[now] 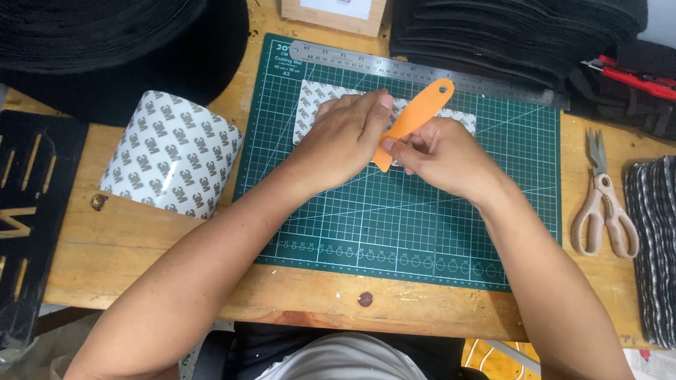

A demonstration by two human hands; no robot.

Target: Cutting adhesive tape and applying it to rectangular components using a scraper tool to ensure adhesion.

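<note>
My right hand (440, 156) grips an orange plastic scraper (417, 115) that slants up to the right, its lower tip against a white printed adhesive sheet (310, 104). That sheet lies flat on the upper part of a green cutting mat (422, 225). My left hand (346, 135) rests on the sheet with fingers pressed down, right beside the scraper. Both hands cover the sheet's middle.
A steel ruler (429, 73) lies along the mat's top edge. A roll of white printed adhesive film (172, 156) sits left of the mat. Scissors (604, 200) lie at the right, near stacked dark fabric (655, 246). Black felt piles (514, 32) and a red cutter (634, 77) are at the back.
</note>
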